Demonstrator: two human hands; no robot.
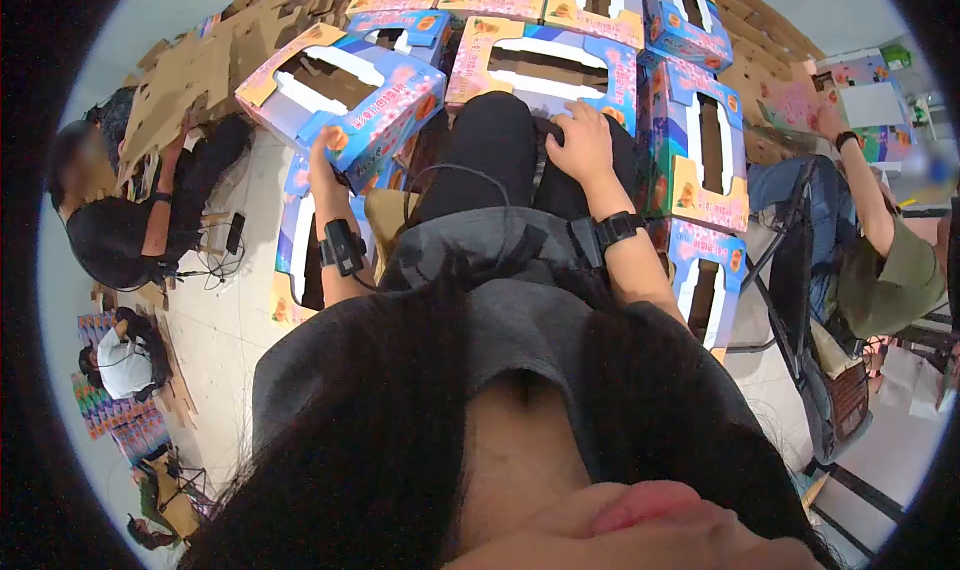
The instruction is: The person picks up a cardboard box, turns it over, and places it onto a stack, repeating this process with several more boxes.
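Note:
My left hand (325,163) is against the lower left side of a tilted blue and pink printed box (404,107) with a long cut-out window. Its fingers are partly hidden by the box edge, so their hold is unclear. My right hand (582,142) rests on my dark-clothed thigh with its fingers apart, holding nothing. Just beyond my knees stands another printed box (466,74) with a white-edged opening. More such boxes are stacked on the right, one of them upright (682,183) beside my right knee.
Flat brown cardboard (170,90) lies at the upper left, near a seated person (110,240). Another person (870,280) sits at the right beside a chair (825,410). Further people are at the lower left. A row of boxes (597,15) stands at the back.

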